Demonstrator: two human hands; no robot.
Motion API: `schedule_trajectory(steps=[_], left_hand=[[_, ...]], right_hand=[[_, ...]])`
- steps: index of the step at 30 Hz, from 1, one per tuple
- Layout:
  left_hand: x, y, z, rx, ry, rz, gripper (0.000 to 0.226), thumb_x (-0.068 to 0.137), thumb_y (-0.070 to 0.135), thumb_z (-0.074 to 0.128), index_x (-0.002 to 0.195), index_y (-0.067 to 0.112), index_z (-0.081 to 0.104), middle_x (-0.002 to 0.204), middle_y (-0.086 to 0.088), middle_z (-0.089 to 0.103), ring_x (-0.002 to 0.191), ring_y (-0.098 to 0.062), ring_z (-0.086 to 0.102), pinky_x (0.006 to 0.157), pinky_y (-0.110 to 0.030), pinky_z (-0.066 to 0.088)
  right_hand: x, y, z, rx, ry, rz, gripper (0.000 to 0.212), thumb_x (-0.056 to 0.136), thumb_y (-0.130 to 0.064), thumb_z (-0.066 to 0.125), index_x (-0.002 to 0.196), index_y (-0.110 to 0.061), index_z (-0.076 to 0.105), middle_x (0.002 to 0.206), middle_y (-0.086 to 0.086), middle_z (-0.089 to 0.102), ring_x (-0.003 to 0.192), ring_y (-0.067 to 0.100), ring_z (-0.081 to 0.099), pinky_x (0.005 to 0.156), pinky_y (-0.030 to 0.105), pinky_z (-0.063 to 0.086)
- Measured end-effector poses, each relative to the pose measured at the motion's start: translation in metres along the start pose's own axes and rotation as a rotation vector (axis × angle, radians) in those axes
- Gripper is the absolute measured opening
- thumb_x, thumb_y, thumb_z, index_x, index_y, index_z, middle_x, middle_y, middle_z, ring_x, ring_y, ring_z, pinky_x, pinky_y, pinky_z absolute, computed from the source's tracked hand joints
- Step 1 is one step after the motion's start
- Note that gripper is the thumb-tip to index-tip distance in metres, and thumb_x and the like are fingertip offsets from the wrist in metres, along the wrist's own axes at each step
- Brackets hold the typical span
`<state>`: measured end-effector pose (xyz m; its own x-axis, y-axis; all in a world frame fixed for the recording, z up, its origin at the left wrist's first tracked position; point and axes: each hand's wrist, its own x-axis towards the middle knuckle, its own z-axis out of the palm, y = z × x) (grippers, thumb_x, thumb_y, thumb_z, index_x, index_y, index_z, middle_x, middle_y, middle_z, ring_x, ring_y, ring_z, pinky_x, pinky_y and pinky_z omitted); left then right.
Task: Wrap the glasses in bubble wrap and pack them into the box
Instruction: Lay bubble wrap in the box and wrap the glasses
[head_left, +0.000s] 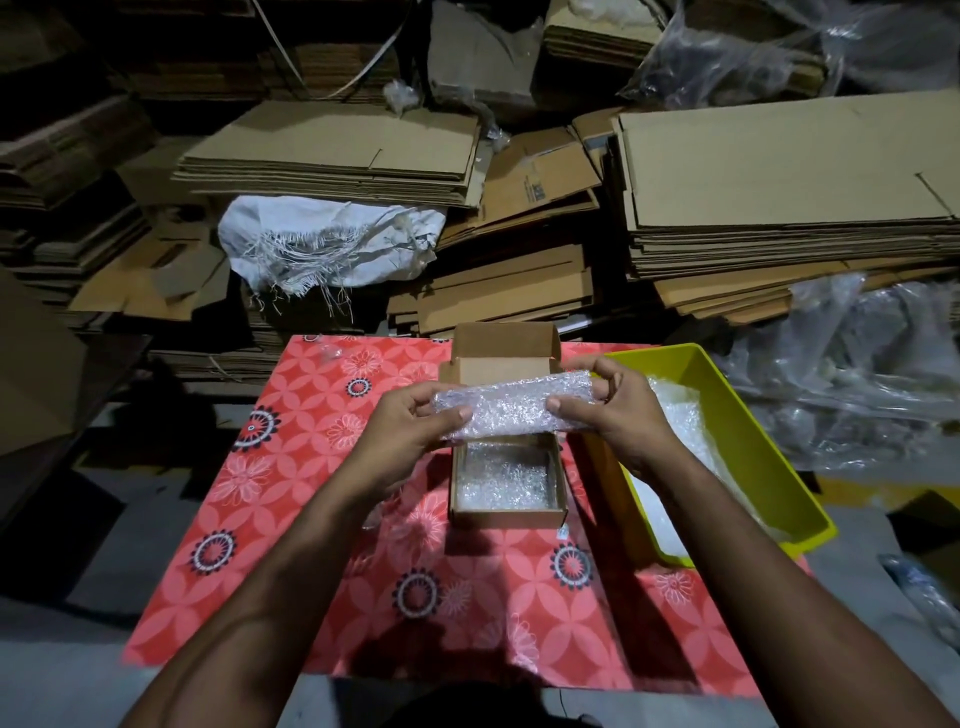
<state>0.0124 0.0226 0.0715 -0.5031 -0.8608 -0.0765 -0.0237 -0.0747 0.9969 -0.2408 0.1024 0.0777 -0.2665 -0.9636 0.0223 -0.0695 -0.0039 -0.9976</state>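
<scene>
Left hand (402, 426): grips the left end of the bubble-wrap bundle (511, 408), thumb on top. Bundle: elongated, long axis running left to right, right end slightly higher; translucent, glinting, contents hidden; held above the open cardboard box (506, 514), itself lined with bubble wrap, on the red floral tabletop (291, 519). Right hand (610, 410): pinches the right end. Yellow bin (753, 441): just right of the box.

A single head-worn wide-angle view looks forward and down, close over the red patterned cloth (291, 545), cardboard stacks (779, 197) beyond.
</scene>
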Motion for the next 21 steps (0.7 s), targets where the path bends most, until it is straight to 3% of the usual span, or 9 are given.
schedule_trajectory(steps=[1, 3, 4, 7, 10, 14, 17, 19, 21], left_hand=[[0.0, 0.001, 0.002, -0.005, 0.01, 0.011, 0.024, 0.085, 0.008, 0.073, 0.109, 0.007, 0.071, 0.094, -0.003, 0.076, 0.084, -0.015, 0.07, 0.079, -0.031, 0.059], [0.001, 0.003, 0.003, 0.002, 0.052, 0.034, 0.017, 0.087, 0.002, 0.071, 0.103, 0.004, 0.073, 0.089, -0.005, 0.076, 0.077, -0.017, 0.07, 0.071, -0.028, 0.059], [0.001, 0.003, 0.001, 0.005, 0.077, 0.043, 0.016, 0.086, 0.0, 0.071, 0.102, 0.004, 0.074, 0.09, -0.006, 0.076, 0.076, -0.018, 0.07, 0.069, -0.027, 0.059], [0.001, 0.007, 0.0, -0.011, 0.106, 0.066, 0.018, 0.084, -0.008, 0.071, 0.096, 0.004, 0.075, 0.085, -0.004, 0.075, 0.062, -0.013, 0.066, 0.06, -0.021, 0.056], [0.001, 0.011, 0.001, -0.023, 0.098, 0.112, 0.022, 0.08, -0.014, 0.071, 0.092, 0.004, 0.076, 0.08, -0.003, 0.075, 0.053, -0.011, 0.064, 0.057, -0.019, 0.055], [0.0, 0.011, 0.0, -0.05, 0.072, 0.15, 0.036, 0.083, -0.018, 0.064, 0.081, 0.013, 0.081, 0.088, 0.0, 0.075, 0.067, -0.014, 0.068, 0.065, -0.021, 0.057], [-0.001, 0.004, -0.002, -0.122, 0.046, 0.151, 0.028, 0.082, 0.0, 0.054, 0.081, 0.01, 0.081, 0.1, -0.008, 0.071, 0.092, -0.018, 0.067, 0.079, -0.026, 0.056], [-0.001, 0.0, -0.004, -0.135, 0.045, 0.132, 0.026, 0.085, 0.013, 0.054, 0.082, 0.005, 0.079, 0.106, -0.011, 0.07, 0.101, -0.02, 0.064, 0.087, -0.03, 0.054], [-0.003, -0.003, -0.005, -0.016, 0.045, 0.174, 0.014, 0.086, 0.017, 0.073, 0.084, 0.005, 0.079, 0.106, -0.011, 0.07, 0.099, -0.021, 0.065, 0.085, -0.032, 0.055]], right_hand=[[-0.003, -0.004, 0.0, 0.002, -0.027, -0.017, 0.023, 0.076, -0.008, 0.086, 0.088, -0.023, 0.073, 0.078, 0.006, 0.064, 0.072, 0.012, 0.062, 0.067, 0.028, 0.056], [-0.005, -0.005, -0.003, 0.004, -0.092, 0.008, 0.036, 0.084, 0.002, 0.076, 0.063, -0.026, 0.068, 0.057, -0.01, 0.042, 0.054, 0.001, 0.049, 0.058, 0.022, 0.055], [-0.006, -0.003, -0.005, 0.027, -0.133, 0.04, 0.036, 0.085, 0.003, 0.073, 0.063, -0.025, 0.068, 0.058, -0.008, 0.041, 0.053, 0.001, 0.053, 0.06, 0.026, 0.06], [-0.006, -0.002, -0.011, 0.094, -0.167, 0.105, 0.017, 0.087, 0.004, 0.069, 0.101, -0.006, 0.073, 0.084, 0.018, 0.061, 0.069, 0.025, 0.074, 0.067, 0.033, 0.064], [-0.005, -0.003, -0.011, 0.213, -0.085, 0.163, 0.023, 0.089, 0.011, 0.062, 0.098, -0.006, 0.075, 0.091, 0.019, 0.067, 0.071, 0.031, 0.075, 0.061, 0.022, 0.06], [-0.008, -0.002, -0.005, 0.345, -0.021, 0.196, 0.033, 0.09, 0.017, 0.05, 0.082, -0.002, 0.076, 0.082, 0.021, 0.069, 0.069, 0.028, 0.075, 0.059, 0.019, 0.059], [-0.008, 0.001, -0.003, 0.393, 0.014, 0.178, 0.037, 0.093, 0.008, 0.044, 0.075, 0.0, 0.076, 0.078, 0.023, 0.065, 0.073, 0.031, 0.075, 0.061, 0.023, 0.061], [-0.008, 0.001, -0.002, 0.371, 0.031, 0.146, 0.027, 0.094, 0.001, 0.055, 0.072, 0.0, 0.071, 0.076, 0.018, 0.066, 0.07, 0.03, 0.073, 0.063, 0.026, 0.061], [-0.007, 0.003, 0.0, 0.221, 0.036, 0.07, 0.017, 0.086, 0.004, 0.07, 0.069, -0.001, 0.067, 0.069, 0.013, 0.069, 0.061, 0.022, 0.069, 0.061, 0.025, 0.059]])
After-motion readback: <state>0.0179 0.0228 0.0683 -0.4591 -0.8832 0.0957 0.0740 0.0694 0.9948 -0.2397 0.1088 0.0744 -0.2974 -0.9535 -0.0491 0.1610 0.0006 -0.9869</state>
